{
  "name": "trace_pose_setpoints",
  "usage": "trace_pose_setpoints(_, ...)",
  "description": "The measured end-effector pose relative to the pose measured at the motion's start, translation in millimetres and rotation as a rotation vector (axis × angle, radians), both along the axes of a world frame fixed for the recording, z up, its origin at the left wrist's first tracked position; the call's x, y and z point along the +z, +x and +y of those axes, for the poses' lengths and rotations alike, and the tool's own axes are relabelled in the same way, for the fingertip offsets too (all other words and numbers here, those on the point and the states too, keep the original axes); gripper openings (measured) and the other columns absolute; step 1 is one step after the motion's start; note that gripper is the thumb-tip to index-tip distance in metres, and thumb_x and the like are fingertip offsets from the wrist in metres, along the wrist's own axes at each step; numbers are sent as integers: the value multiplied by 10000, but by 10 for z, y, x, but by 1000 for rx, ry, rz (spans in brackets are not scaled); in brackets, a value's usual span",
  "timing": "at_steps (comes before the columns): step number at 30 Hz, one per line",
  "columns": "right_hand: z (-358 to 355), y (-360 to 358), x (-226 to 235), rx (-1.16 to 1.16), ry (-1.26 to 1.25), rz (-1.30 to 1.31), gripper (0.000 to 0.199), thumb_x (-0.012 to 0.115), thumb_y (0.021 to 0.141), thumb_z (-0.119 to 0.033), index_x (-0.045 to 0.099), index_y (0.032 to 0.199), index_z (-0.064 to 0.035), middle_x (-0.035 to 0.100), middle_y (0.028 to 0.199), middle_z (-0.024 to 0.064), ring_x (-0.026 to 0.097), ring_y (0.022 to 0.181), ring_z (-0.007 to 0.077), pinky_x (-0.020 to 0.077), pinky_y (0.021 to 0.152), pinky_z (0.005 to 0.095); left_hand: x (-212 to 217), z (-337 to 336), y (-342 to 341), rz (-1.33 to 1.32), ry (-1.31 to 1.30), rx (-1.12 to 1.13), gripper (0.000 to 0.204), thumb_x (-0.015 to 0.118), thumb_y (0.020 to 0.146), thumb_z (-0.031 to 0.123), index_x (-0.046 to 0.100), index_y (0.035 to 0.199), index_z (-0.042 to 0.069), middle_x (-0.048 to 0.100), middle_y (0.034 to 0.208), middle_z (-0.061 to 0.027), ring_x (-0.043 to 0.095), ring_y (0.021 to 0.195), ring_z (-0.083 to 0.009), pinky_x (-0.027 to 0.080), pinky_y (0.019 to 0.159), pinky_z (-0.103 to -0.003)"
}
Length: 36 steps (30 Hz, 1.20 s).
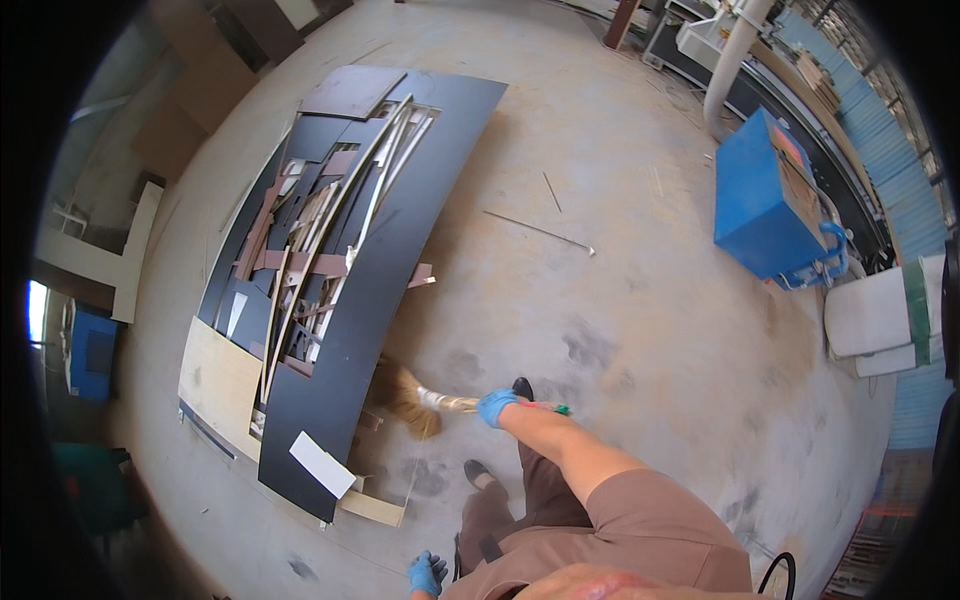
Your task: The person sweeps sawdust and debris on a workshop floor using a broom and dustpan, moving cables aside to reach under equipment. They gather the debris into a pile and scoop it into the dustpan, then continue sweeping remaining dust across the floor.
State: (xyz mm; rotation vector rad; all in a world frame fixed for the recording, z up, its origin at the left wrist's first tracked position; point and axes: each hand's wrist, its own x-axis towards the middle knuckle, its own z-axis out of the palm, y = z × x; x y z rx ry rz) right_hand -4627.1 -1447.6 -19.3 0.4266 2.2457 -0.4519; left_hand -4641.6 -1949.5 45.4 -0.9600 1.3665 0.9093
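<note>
Head view looks down on the person's right hand (496, 407), in a blue glove, with its fingers wrapped tight around the handle of a small broom (440, 401); the broom's brown bristle head (404, 396) rests on the concrete floor (640, 300) just beside the near edge of a long black board (385, 250). A short green and red end of the handle sticks out behind the hand. The left hand (426, 574), also in a blue glove, hangs low at the bottom edge of the picture with its fingers loosely curled and nothing in it; the wrist is cut off by the frame. Two dark shoes (480, 472) stand on the floor between the hands, one partly hidden by the right forearm. The black board lies flat and carries a heap of offcuts (320, 230): thin pale strips, brown pieces and dark panel scraps, piled too thickly to tell apart. A white slab (322, 464) lies on the board's near corner, and a pale plywood sheet (218, 382) sticks out from under its left side. Well apart to the right stands a blue machine box (762, 200) with a grey duct (735, 50) rising behind it; what is inside cannot be seen. A thin loose strip (540, 232) lies on the bare floor between board and box. The picture's rim is dark and bent, so the far corners are hard to make out.
</note>
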Motion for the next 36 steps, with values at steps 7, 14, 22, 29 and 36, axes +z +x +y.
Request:
trace_pose_setpoints(7, 1642, 1227, 44, -571, 86, -169, 411, 380, 976, -258, 706, 1165, -94, 713, 1167, 128, 697, 1046, 323, 547, 876, 472, 118, 1336, -60, 232, -136, -54, 261, 600, 963, 288, 533, 1152, 122, 655, 992, -79, 677, 783, -233, 574, 650, -426)
trace_pose_setpoints(14, 2477, 2803, 533, -933, 288, -402, 391, 523, 940, -293, 671, 1250, -106, 672, 1265, 141, 651, 1165, 309, 516, 985, 451, 311, 2987, -556, 355, 156, -199, 271, 633, 951, 305, 568, 1076, 73, 673, 991, -75, 681, 827, -243, 573, 698, -385)
trace_pose_setpoints(22, 2580, 4016, 1165, -1250, 239, -275, 423, 572, 867, -238, 631, 1250, -68, 681, 1109, 259, 662, 1044, 411, 527, 915, 474, 252, 3607, -943, 348, 158, -339, 269, 640, 964, 320, 576, 1127, 115, 679, 984, -30, 678, 809, -180, 537, 673, -327)
trace_pose_setpoints(29, 2614, 3004, 1591, -1074, 154, -19, 457, 532, 848, -257, 582, 1281, -117, 690, 935, 238, 684, 810, 376, 534, 755, 470, 22, 3998, -1561, 248, 71, -423, 232, 649, 950, 301, 572, 1092, 135, 643, 928, -13, 653, 737, -158, 516, 606, -318)
trace_pose_setpoints(36, 3491, 1084, 1181, -541, -36, 113, 427, 493, 887, -197, 517, 1310, -142, 693, 1071, 217, 659, 1001, 402, 510, 857, 501, 195, 5057, -2381, 349, 151, -374, 241, 645, 963, 306, 575, 1095, 117, 646, 910, -8, 660, 758, -148, 532, 652, -309)
